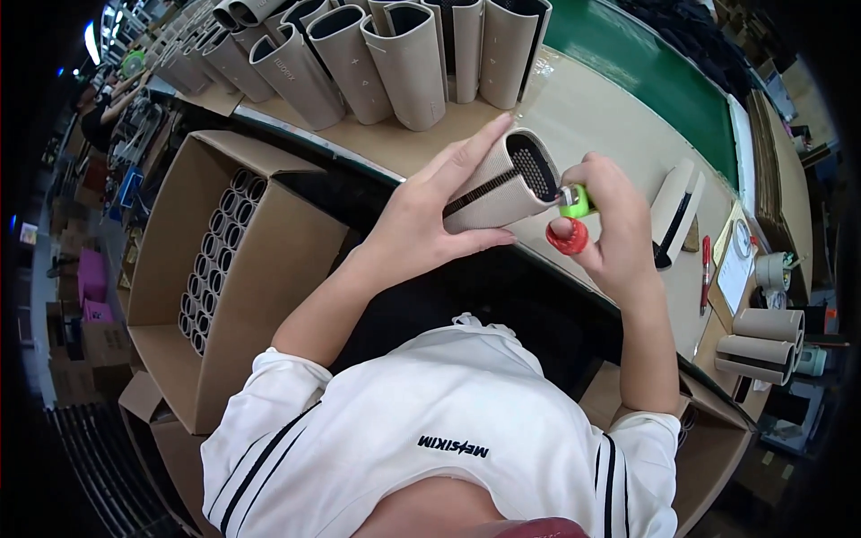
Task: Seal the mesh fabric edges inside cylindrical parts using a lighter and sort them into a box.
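My left hand (417,211) grips a beige, fabric-textured hollow casing (491,202) over the near edge of the table. A dark slit runs along the casing, and its open end, with a dark perforated lining, faces my right hand. Closed around a lime-green lighter (577,203), my right hand (621,220) holds the lighter's metal top close to the casing's rim. Whether a flame burns there I cannot tell. A red ribbed wrap (567,237) sits around the right thumb. Another beige casing (673,213) lies on the table beyond that hand.
Upright beige casings (408,67) crowd the table's far left. An open cardboard box (269,296) with rows of tubes stands left of me. To the right are a red pen (706,273), a clipboard paper (737,260) and two lying casings (758,357). A green mat (628,67) covers the far side.
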The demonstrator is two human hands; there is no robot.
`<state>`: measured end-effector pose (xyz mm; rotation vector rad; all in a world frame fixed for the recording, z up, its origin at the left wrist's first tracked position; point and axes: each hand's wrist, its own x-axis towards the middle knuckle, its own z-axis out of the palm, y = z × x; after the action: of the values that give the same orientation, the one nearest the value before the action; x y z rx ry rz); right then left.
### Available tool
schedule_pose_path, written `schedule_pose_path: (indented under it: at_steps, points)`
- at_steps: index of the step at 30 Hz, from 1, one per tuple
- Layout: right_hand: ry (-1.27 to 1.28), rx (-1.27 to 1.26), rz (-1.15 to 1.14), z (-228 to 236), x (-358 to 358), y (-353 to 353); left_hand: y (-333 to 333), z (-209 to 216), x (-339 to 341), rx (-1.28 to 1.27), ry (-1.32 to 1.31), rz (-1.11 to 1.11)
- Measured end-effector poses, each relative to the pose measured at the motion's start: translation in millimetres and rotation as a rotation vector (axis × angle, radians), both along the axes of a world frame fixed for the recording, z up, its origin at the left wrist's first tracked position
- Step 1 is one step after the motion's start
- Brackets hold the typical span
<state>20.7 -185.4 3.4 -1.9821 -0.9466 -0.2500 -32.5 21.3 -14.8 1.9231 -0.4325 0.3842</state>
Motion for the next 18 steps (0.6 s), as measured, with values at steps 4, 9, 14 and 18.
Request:
schedule_pose_path:
  at_steps: [4, 9, 14, 18]
  points:
    - [0.134, 0.237, 0.013, -6.8, 0.9, 10.1, -5.0, -7.1, 0.8, -0.093, 0.055, -0.01]
    - [0.006, 0.113, 0.005, -6.1, 7.0, 7.2, 1.3, -6.7, 2.7, 0.234, -0.149, 0.084]
    - [-0.177, -0.193, 0.073, -5.7, 16.7, 4.4, 10.2, 4.2, 2.1, 0.457, -0.246, 0.097]
    - [-0.218, -0.237, 0.131, -6.1, 16.3, 7.5, 15.0, 3.1, 2.7, 0.415, -0.177, 0.063]
